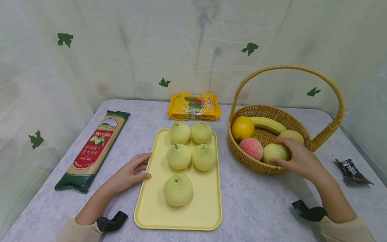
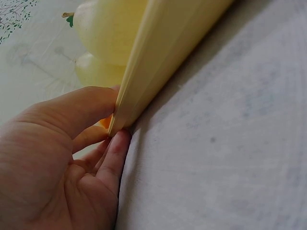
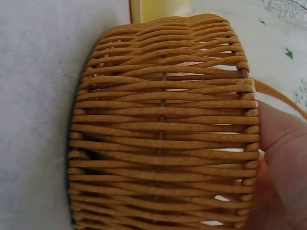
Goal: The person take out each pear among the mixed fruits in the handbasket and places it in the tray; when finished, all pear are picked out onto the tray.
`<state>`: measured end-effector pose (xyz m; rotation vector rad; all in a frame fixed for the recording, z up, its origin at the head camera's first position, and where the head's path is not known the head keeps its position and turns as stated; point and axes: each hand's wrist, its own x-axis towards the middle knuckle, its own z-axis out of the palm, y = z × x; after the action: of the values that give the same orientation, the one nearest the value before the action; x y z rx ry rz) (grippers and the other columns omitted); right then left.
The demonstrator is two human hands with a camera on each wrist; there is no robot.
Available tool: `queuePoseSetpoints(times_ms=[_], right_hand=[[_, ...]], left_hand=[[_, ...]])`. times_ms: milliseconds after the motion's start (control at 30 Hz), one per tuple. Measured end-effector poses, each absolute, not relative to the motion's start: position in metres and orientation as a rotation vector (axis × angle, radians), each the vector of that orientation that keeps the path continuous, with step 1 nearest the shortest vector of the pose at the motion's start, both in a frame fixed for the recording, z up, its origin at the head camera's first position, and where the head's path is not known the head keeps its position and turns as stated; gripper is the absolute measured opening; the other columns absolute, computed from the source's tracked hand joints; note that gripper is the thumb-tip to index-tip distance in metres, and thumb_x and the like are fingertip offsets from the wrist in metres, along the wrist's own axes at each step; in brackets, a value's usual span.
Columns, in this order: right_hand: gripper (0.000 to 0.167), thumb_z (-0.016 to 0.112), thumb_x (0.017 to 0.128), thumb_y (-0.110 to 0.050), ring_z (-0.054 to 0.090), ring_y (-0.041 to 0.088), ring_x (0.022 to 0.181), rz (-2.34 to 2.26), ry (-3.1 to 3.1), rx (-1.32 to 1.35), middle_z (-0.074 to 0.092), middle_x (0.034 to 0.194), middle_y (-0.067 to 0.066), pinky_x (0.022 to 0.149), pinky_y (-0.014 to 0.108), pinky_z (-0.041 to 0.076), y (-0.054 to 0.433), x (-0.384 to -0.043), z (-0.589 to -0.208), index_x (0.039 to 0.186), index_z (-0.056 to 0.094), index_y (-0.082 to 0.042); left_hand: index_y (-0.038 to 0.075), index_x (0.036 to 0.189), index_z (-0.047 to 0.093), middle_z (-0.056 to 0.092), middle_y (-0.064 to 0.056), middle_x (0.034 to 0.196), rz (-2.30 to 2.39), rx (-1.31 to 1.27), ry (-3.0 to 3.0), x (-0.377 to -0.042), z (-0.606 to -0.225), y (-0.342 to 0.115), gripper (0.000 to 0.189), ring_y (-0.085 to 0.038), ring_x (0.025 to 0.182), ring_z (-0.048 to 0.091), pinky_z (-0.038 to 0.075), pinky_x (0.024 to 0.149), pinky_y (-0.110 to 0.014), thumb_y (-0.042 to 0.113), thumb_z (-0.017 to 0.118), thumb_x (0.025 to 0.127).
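At the basket's near right side my right hand (image 1: 297,158) grips a round yellow-green pear (image 1: 275,154) lying inside, thumb in front and fingers over the top. The wicker basket (image 1: 257,167) also holds another yellowish fruit (image 1: 291,135), a pink peach (image 1: 251,148), an orange (image 1: 243,128) and a banana (image 1: 267,124). In the right wrist view, the basket's woven wall (image 3: 163,129) hides most of that hand. My left hand (image 1: 130,173) pinches the left rim of a pale yellow tray (image 1: 178,218), thumb above and fingers below. Several matching pears (image 1: 178,190) rest on the tray.
A pasta packet (image 1: 93,151) lies at the left of the table. Behind the tray sits a yellow packet (image 1: 194,106), close to a pale curtain (image 1: 151,43). A small black wrapper (image 1: 352,172) lies right of the basket, whose tall handle (image 1: 287,67) arches above it.
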<state>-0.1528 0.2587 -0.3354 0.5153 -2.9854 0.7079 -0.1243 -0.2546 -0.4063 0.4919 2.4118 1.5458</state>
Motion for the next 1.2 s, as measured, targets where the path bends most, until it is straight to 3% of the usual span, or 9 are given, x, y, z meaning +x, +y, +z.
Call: queuePoseSetpoints(times_ms=[567, 867, 1000, 1100, 1200], right_hand=[[0.066, 0.074, 0.071, -0.041, 0.045, 0.032, 0.096, 0.856, -2.956, 0.415, 0.052, 0.112, 0.017, 0.075, 0.049, 0.041, 0.254, -0.152, -0.334, 0.118, 0.05, -0.003], [0.064, 0.077, 0.072, -0.023, 0.038, 0.038, 0.106, 0.995, -2.789, 0.343, 0.041, 0.122, 0.02, 0.077, 0.056, 0.039, 0.25, -0.141, -0.321, 0.123, 0.044, -0.002], [0.064, 0.077, 0.072, -0.017, 0.042, 0.033, 0.098, 1.049, -2.726, 0.337, 0.041, 0.123, 0.017, 0.073, 0.031, 0.047, 0.243, -0.133, -0.315, 0.125, 0.045, -0.004], [0.061, 0.077, 0.07, -0.01, 0.041, 0.021, 0.094, 1.073, -2.652, 0.397, 0.042, 0.122, 0.009, 0.065, 0.011, 0.041, 0.233, -0.124, -0.308, 0.123, 0.048, -0.007], [0.063, 0.079, 0.066, -0.003, 0.04, 0.014, 0.096, 1.082, -2.574, 0.53, 0.045, 0.12, 0.004, 0.066, 0.009, 0.041, 0.216, -0.114, -0.3, 0.121, 0.05, -0.008]], left_hand=[[-0.001, 0.14, 0.024, 0.025, -0.018, 0.136, 1.552, 0.485, 2.399, -0.125, -0.407, -0.256, 0.072, -0.032, 0.117, 0.036, 0.037, 0.09, -0.013, 0.015, 0.065, 0.083], [-0.002, 0.14, 0.024, 0.025, -0.018, 0.136, 1.547, 0.481, 2.408, -0.124, -0.406, -0.255, 0.072, -0.032, 0.117, 0.036, 0.036, 0.089, -0.011, 0.015, 0.066, 0.083], [-0.001, 0.14, 0.024, 0.025, -0.018, 0.136, 1.541, 0.475, 2.411, -0.124, -0.406, -0.255, 0.072, -0.031, 0.117, 0.035, 0.035, 0.09, -0.011, 0.015, 0.066, 0.083], [-0.001, 0.14, 0.024, 0.025, -0.018, 0.137, 1.536, 0.47, 2.411, -0.124, -0.406, -0.255, 0.072, -0.031, 0.118, 0.035, 0.035, 0.09, -0.011, 0.016, 0.065, 0.083], [-0.001, 0.14, 0.024, 0.025, -0.018, 0.136, 1.538, 0.471, 2.409, -0.124, -0.406, -0.255, 0.072, -0.031, 0.118, 0.035, 0.035, 0.09, -0.011, 0.016, 0.066, 0.083]])
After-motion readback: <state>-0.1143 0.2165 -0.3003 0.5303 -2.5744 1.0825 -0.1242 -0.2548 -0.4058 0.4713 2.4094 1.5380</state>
